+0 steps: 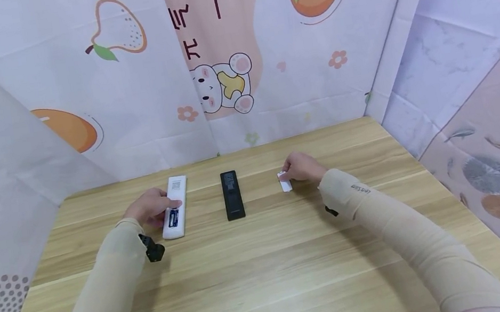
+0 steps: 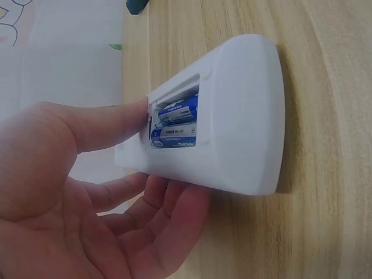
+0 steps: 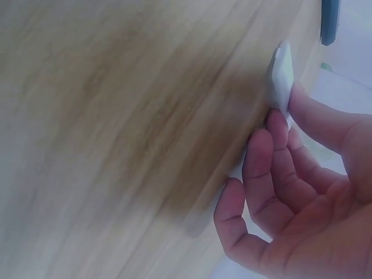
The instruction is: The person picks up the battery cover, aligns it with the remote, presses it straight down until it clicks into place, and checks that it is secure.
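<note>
Left fingers [image 2: 189, 209] curled round white remote [image 2: 250, 116], thumb [image 2: 110, 127] beside 2 batteries [image 2: 177, 133]; white cover [image 3: 282, 75] pinched in right fingers [image 3: 260, 168].

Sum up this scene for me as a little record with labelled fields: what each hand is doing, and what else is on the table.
Left hand: grips a long white plastic remote control
Batteries: two blue-and-silver cylindrical batteries, exposed in the white remote
Right hand: pinches a small rectangular white plastic piece
Between the hands: a slim black rectangular remote control, untouched
Surface: light-brown wood-grain table
</note>
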The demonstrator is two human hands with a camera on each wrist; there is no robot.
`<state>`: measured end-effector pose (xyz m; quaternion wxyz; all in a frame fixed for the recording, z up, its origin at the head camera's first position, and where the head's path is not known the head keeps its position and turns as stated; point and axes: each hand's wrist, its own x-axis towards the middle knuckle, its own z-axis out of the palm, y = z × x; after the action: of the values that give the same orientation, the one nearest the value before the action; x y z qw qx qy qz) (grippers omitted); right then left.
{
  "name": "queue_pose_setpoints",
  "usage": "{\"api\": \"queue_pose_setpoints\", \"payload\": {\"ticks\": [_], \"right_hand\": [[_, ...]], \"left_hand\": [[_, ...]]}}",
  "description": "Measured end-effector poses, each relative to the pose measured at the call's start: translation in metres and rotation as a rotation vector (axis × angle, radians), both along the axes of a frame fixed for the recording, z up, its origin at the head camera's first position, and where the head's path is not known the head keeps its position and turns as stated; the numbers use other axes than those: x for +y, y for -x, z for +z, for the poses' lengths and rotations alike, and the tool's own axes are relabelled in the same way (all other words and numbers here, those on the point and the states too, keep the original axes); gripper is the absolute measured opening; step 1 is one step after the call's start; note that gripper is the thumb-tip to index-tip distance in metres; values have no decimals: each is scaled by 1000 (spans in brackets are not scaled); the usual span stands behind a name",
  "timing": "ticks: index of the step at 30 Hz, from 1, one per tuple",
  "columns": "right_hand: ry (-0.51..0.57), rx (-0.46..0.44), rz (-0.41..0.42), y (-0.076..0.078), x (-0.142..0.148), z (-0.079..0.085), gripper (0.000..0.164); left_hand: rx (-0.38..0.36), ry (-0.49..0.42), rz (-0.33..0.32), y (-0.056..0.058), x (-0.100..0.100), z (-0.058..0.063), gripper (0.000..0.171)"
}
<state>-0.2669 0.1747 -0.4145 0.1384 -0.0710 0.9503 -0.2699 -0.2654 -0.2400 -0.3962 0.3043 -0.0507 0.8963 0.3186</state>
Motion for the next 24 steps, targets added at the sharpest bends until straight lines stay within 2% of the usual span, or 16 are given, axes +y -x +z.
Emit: {"api": "queue_pose_setpoints", "payload": {"ticks": [14,24], "right_hand": [[22,-25,-25,0,0,-2,25],[15,-31,-21,0,-1,-2,24]], "left_hand": [[-1,17,-8,1,3,3,49],[44,4,-3,-3,9,1,46]]}}
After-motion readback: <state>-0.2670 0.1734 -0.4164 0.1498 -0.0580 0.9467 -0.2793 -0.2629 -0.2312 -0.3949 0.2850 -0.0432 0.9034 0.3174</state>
